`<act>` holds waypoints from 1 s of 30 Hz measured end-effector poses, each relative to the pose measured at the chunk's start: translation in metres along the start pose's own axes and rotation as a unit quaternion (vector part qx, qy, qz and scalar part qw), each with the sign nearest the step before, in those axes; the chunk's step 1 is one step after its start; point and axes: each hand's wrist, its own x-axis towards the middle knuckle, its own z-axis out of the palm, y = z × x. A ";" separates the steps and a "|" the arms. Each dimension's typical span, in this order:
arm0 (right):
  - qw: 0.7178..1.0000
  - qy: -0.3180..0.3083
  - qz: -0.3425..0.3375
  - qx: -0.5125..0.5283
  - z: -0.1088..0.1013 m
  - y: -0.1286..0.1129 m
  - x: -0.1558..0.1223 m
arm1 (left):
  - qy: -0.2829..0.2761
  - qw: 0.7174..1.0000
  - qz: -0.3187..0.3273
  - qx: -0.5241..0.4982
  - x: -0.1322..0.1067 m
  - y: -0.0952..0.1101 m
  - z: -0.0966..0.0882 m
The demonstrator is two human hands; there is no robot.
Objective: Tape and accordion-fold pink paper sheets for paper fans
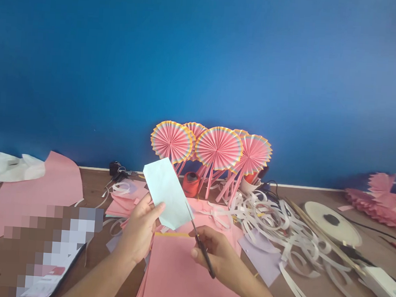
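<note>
A pale blue sheet of paper [168, 194] is pinched between the thumb and fingers of my left hand [144, 224], tilted above the table. My right hand [213, 253] grips a pair of scissors [203, 254] by the dark handles. The blades point up and left, lying along the sheet's lower right edge; whether they are cutting into it I cannot tell. Beneath both hands lies a stack of pink paper [189, 274] with a yellow strip [171, 234] at its top edge.
Several pleated pink paper fans [218, 147] stand against the blue wall, beside a red tape roll [191, 184]. Curled white paper strips [264, 216] cover the right, near a round pale lid-like disc [331, 223] and a white power strip [385, 288]. Pink paper [51, 183] lies left.
</note>
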 end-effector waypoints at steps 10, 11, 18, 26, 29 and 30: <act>1.000 0.006 0.011 -0.004 -0.001 0.001 0.000 | -0.004 1.000 -0.008 -0.002 0.000 -0.001 0.001; 1.000 0.008 0.010 -0.003 -0.001 0.001 0.000 | -0.005 1.000 -0.007 -0.003 0.000 -0.001 0.001; 1.000 0.013 0.007 0.001 -0.002 0.004 0.001 | -0.005 1.000 -0.003 -0.002 0.000 -0.001 0.000; 1.000 0.021 0.017 0.008 0.000 -0.001 -0.001 | 0.004 1.000 -0.001 0.005 0.001 -0.002 0.002; 0.999 0.027 0.019 0.012 0.000 -0.004 -0.001 | 0.004 1.000 -0.001 0.005 0.000 -0.003 0.002; 0.999 0.030 0.019 0.013 0.000 -0.005 -0.001 | 0.002 1.000 0.000 0.005 0.000 -0.003 0.001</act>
